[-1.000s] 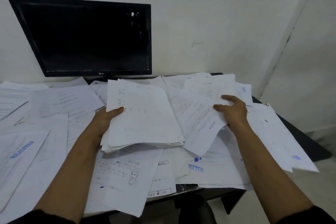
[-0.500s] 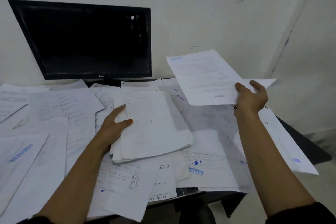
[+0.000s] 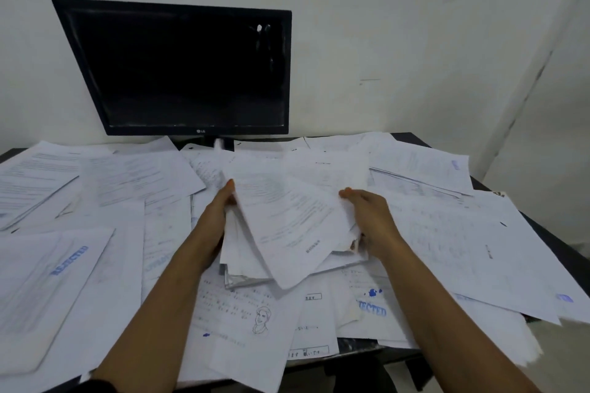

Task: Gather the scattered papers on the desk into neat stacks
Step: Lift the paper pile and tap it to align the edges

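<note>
loose papers point(image 3: 447, 233) blanketing the desk point(image 3: 568, 249), monitor point(image 3: 188, 70) blocking the back left, open air above

The stack point(image 3: 287, 233) lies on the bench point(image 3: 542, 226) in front of the monitor point(image 3: 185, 73), left hand point(image 3: 214, 220) at its left, right hand point(image 3: 370, 220) at its right.

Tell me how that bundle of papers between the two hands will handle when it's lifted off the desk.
The bundle of papers will probably sag: its sheets are thin and already bend. The sheets sit fanned and askew, so some may slip out unless the left hand and right hand squeeze both edges. It looks light enough for an easy lift.
</note>
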### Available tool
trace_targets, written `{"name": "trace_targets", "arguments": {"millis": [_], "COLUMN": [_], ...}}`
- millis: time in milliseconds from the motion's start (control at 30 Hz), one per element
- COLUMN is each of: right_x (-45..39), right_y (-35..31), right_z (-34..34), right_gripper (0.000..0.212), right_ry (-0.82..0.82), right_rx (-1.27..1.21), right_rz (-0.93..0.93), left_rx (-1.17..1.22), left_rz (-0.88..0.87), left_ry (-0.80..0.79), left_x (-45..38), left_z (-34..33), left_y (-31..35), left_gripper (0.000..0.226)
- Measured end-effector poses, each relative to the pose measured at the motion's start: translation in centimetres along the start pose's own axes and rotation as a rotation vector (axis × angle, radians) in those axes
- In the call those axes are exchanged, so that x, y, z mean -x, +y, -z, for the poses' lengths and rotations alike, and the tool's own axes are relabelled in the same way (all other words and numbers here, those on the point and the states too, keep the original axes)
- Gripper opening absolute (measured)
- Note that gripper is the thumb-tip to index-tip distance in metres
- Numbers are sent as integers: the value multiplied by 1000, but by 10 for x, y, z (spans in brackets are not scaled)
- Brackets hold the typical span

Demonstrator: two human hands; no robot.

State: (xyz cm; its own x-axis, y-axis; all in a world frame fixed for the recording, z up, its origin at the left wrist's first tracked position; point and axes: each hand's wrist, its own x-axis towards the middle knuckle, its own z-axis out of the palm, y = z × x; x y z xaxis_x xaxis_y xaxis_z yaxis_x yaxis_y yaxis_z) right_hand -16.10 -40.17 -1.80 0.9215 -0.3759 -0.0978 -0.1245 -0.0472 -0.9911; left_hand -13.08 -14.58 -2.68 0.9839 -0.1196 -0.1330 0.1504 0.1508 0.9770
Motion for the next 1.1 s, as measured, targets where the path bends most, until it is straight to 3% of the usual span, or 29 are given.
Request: {"name": "trace_targets", "arguments": {"millis": [167, 300, 400, 533, 733, 900, 967, 1033, 1100], "right_x": [-13, -24, -27, -28, -25, -13, -15, -19, -22], "right_y": [-3, -7, -15, -24, -15, 2, 5, 7, 7], "right_z": [19, 33, 40, 36, 0, -22, -20, -14, -7], "right_gripper": [45, 66, 61, 45, 36, 36, 40, 58, 70], "right_ry": [69, -46, -192, -253, -237, -319, -214, -70, -73], "right_rx": [15, 139, 203, 362, 341, 348, 393, 552, 588], "right_rz": [-38, -73, -85, 2, 107, 161, 189, 177, 105], "left_rx": [25, -170, -158, -141, -138, -82, -94, -85, -66], "left_rz": [-41, -73, -82, -68, -125, -70, -68, -75, -91], "left_ry": [-25, 21, 44, 33, 6, -4, -4, 16, 33], "left_x": [-2, -7, -9, -11, -14, -15, -15, -16, -20], "left_z": [0, 9, 10, 10, 11, 10, 13, 16, 17], "left_y": [-1, -11, -10, -10, -10, -12, -14, -15, -17], "left_gripper": [40, 45, 41, 36, 58, 39, 41, 47, 48]}}
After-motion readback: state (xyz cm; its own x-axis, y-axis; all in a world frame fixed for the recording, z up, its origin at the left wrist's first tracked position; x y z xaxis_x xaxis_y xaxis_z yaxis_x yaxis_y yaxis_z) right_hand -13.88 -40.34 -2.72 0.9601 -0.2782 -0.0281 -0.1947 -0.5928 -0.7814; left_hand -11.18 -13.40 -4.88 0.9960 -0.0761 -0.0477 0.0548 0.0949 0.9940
